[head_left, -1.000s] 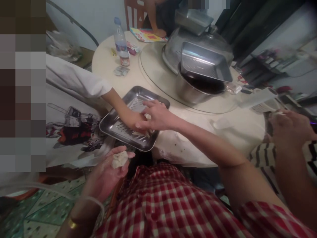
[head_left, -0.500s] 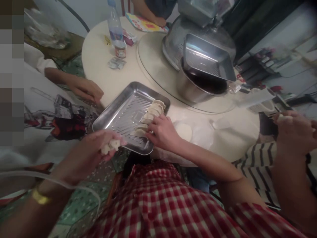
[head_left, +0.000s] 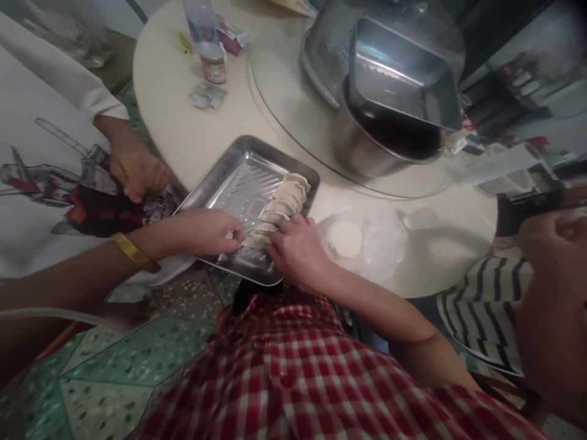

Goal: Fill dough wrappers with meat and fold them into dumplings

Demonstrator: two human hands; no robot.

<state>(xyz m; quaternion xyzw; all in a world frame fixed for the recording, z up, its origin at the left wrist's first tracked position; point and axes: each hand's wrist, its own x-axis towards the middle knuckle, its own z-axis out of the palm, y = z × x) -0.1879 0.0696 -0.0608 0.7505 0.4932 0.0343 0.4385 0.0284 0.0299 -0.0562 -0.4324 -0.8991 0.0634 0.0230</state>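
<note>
A shallow metal tray (head_left: pixel 215 177) rests at the table's near edge. Along its right side runs a row of pale folded dumplings (head_left: pixel 287 197), leaning on one another. My left hand (head_left: pixel 215 232), with a gold band at the wrist, reaches in over the tray's left side. Its fingers are pinched beside the lowest dumplings, with a bit of pale dough showing between them. My right hand (head_left: pixel 300 247) bends over the tray's right rim, its fingertips curled against the row's near end. The fingers partly hide the dumplings there. A round dough wrapper (head_left: pixel 346 238) lies to the right on a floured sheet.
A metal pot (head_left: pixel 360 150) with a deep tray (head_left: pixel 408 73) on top sits on the glass turntable (head_left: pixel 279 116). A small jar (head_left: pixel 213 64) and bottle (head_left: pixel 200 21) stand at the back left. Other people's hands (head_left: pixel 137 168) are at left and right (head_left: pixel 545 244).
My left hand has moved up and right into the tray, bringing the dumpling it held beside the row. My right hand stays at the row's end. The view has tilted down.
</note>
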